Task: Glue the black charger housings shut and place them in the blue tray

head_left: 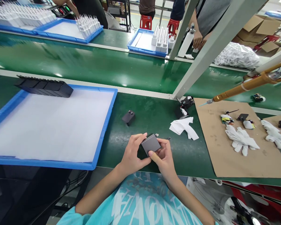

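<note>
Both of my hands hold one dark grey charger block (151,144) above the green table (117,150), close to its front edge. Fingers of my left hand (134,153) grip its left side and upper corner. My right hand (163,156) pinches the lower right corner, thumb on the flat face. Small metal prongs stick out at the block's top right. A second dark charger (128,117) rests on the table beyond my left hand, pins up. White cloth strips (184,127) lie to the right, beside black parts (183,110).
A blue-rimmed tray (105,125) with black blocks (45,87) fills the left. On the right, cardboard (208,137) bears gloves (241,139) and small parts, under a hanging orange tool (241,89). A slanted metal post (201,59) stands behind. Other people are beyond the conveyor.
</note>
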A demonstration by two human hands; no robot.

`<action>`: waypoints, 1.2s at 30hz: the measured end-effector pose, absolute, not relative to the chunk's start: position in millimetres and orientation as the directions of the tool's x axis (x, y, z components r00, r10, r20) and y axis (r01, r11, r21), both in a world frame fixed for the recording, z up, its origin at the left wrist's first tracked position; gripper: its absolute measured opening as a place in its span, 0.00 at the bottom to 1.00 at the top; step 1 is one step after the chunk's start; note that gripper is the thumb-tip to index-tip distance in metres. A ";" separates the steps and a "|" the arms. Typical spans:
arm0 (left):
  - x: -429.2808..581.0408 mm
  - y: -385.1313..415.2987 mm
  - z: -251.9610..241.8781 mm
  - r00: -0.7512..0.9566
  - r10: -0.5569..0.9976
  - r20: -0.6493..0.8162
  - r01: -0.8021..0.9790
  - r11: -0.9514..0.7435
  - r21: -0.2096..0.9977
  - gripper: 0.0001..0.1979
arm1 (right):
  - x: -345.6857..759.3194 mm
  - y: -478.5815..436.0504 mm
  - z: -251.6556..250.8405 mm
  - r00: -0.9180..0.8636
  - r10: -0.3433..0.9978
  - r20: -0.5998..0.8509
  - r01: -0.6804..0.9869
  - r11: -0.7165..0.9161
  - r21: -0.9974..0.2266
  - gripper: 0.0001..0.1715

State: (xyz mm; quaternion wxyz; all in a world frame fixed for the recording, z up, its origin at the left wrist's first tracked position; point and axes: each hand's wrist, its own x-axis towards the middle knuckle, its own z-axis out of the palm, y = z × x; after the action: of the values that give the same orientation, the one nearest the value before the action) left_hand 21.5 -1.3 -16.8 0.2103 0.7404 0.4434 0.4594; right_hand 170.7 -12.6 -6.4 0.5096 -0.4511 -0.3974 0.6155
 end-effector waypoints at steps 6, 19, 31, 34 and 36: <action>22.2 -0.7 -16.3 0.184 0.851 0.491 0.465 -0.515 0.720 0.40 | 172.8 -13.9 -9.4 -0.048 0.993 -0.111 -0.232 -0.119 -0.965 0.19; 17.9 -1.6 -16.2 0.124 0.912 0.391 0.345 -0.409 0.845 0.40 | 176.0 -15.9 -23.8 0.025 0.980 -0.195 -0.325 -0.177 -0.929 0.18; 14.4 -1.3 -10.4 0.351 0.933 0.080 0.134 -0.135 0.982 0.26 | 176.5 -23.2 -16.5 -0.068 0.952 0.299 0.272 0.306 -0.912 0.32; 13.8 -1.9 -8.9 0.359 0.932 0.040 0.128 -0.091 0.988 0.21 | 173.8 -22.6 -16.8 -0.113 0.928 0.354 0.360 0.370 -0.856 0.35; 14.1 -1.7 -8.1 0.311 0.951 0.003 0.067 -0.025 0.997 0.19 | 173.4 -24.1 -17.9 -0.107 0.916 0.387 0.338 0.400 -0.852 0.35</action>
State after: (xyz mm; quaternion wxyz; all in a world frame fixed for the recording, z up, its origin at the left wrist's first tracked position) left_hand 14.1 -1.7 -8.1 0.5512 0.5929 0.4289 0.4009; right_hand 173.4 -24.1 -17.9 0.4849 -0.4596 -0.6817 0.2981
